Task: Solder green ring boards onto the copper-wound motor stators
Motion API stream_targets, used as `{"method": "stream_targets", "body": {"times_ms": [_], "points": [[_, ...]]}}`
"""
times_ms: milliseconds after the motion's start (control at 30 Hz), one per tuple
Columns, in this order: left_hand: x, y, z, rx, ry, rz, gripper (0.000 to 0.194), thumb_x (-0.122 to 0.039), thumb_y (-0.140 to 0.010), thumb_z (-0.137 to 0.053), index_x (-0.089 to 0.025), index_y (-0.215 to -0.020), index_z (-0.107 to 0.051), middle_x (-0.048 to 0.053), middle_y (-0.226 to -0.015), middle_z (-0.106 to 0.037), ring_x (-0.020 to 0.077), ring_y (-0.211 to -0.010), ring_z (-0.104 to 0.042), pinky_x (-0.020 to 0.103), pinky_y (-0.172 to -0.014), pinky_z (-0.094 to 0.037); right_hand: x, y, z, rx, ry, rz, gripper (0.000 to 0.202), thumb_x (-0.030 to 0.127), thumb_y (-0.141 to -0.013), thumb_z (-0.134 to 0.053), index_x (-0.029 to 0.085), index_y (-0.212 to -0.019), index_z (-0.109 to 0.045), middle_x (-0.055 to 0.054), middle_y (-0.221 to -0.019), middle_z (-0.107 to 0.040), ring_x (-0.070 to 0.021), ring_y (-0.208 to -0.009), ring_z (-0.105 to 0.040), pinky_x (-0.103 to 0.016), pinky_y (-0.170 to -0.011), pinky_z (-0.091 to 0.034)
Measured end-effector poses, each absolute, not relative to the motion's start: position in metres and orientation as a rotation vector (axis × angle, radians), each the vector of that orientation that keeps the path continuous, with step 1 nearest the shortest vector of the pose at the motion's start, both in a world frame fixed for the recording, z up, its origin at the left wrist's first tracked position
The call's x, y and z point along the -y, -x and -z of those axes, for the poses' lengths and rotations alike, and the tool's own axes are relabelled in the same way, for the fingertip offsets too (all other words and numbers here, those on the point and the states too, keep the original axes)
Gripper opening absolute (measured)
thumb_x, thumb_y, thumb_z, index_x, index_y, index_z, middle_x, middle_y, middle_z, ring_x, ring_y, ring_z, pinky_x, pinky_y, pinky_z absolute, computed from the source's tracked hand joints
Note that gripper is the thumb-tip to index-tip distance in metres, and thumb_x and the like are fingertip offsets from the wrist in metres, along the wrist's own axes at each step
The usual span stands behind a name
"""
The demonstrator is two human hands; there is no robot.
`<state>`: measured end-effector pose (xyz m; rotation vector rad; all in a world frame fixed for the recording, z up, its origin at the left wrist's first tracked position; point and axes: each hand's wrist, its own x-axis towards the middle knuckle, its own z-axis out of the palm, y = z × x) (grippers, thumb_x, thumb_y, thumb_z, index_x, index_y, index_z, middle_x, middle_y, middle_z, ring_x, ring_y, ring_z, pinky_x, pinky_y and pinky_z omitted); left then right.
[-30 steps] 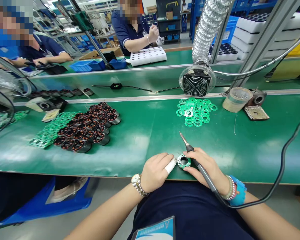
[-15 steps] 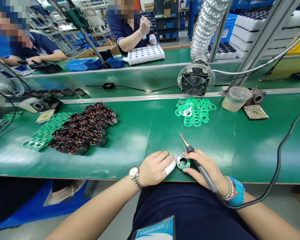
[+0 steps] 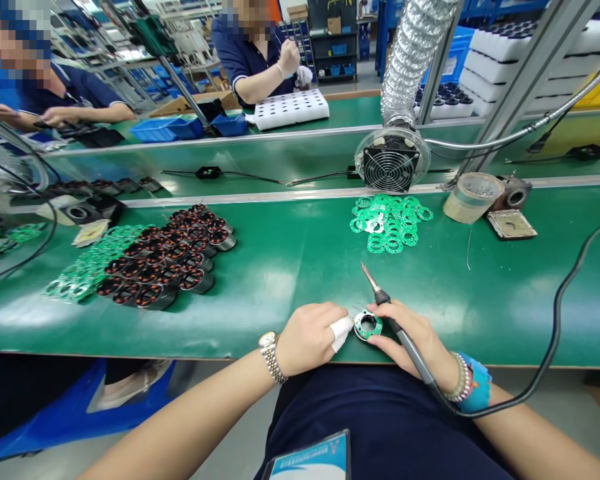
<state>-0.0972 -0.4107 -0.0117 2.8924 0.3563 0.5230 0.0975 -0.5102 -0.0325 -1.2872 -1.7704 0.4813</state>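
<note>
Since the frame half a second ago, the soldering iron (image 3: 407,345) has tipped slightly toward the right and the fingers of the left hand (image 3: 303,341) have curled in a bit more. The ring part (image 3: 359,327), topped by a green board, sits in about the same spot, between the two hands near the front edge of the green surface (image 3: 285,280).

Right hand (image 3: 426,339): grips the iron, tip pointing forward and away from the ring part; thumb and index also spread to either side of the ring part, close against it. Left hand: fingers bunched narrow, white wrap (image 3: 340,328) on one finger, fingertips at the ring part's left edge; cannot tell if they pinch anything.

Watch (image 3: 269,350) on left wrist; bead bracelet (image 3: 464,379) and blue band (image 3: 477,381) on right wrist. Black cord (image 3: 555,347) loops off right of the right hand.

Ahead of the right hand: loose pile of green ring boards (image 3: 393,223), fan (image 3: 390,167) behind it. Ahead and right: tub (image 3: 470,200), sponge tray (image 3: 511,225) beside it. Ahead and left of the left hand: block of wound cores (image 3: 167,257), more green boards (image 3: 95,263) just left of them. Well beyond the hands, across the divider: co-worker (image 3: 230,53) behind a white foam tray (image 3: 293,110).
</note>
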Motion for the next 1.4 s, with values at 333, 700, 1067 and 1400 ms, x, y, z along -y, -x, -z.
{"method": "stream_targets", "body": {"times_ms": [333,700,1067,1400], "points": [[0.418,0.073,0.01,-0.966,-0.968,-0.059,0.004,-0.019,-0.064,-0.048,-0.016,-0.062,-0.047,-0.004,-0.049,-0.045,0.0105,-0.042,-0.047,0.02,-0.037,-0.039,0.507,-0.096,0.031,1.817,1.238,-0.447,0.028,0.018,-0.082,-0.058,0.019,-0.108,-0.049,-0.009,-0.101,-0.063,-0.019,-0.085,-0.058,-0.033,-0.075,-0.05],[0.407,0.098,0.023,-0.64,-1.958,-0.431,0.01,-0.024,-0.079,-0.059,-0.016,-0.078,-0.065,0.006,-0.081,-0.067,0.0155,-0.077,-0.061,0.028,-0.074,-0.048,0.507,-0.098,0.032,1.799,1.236,-0.466,0.029,0.02,-0.081,-0.06,0.019,-0.109,-0.05,-0.008,-0.099,-0.062,-0.018,-0.086,-0.058,-0.032,-0.076,-0.05],[0.407,0.083,0.023,-0.704,-1.471,-0.262,0.02,-0.028,-0.071,-0.065,-0.014,-0.07,-0.05,-0.001,-0.065,-0.054,0.0087,-0.055,-0.052,0.023,-0.056,-0.045,0.507,-0.098,0.032,1.81,1.249,-0.468,0.028,0.021,-0.082,-0.059,0.019,-0.108,-0.05,-0.008,-0.099,-0.062,-0.018,-0.084,-0.058,-0.033,-0.074,-0.051],[0.424,0.074,0.019,-0.785,-1.066,-0.401,0.033,-0.025,-0.073,-0.063,-0.018,-0.1,-0.045,-0.004,-0.072,-0.053,0.0089,-0.056,-0.058,0.027,-0.061,-0.051,0.507,-0.099,0.033,1.794,1.248,-0.485,0.031,0.019,-0.081,-0.06,0.02,-0.109,-0.05,-0.008,-0.101,-0.062,-0.0182,-0.088,-0.059,-0.031,-0.077,-0.05]]}}
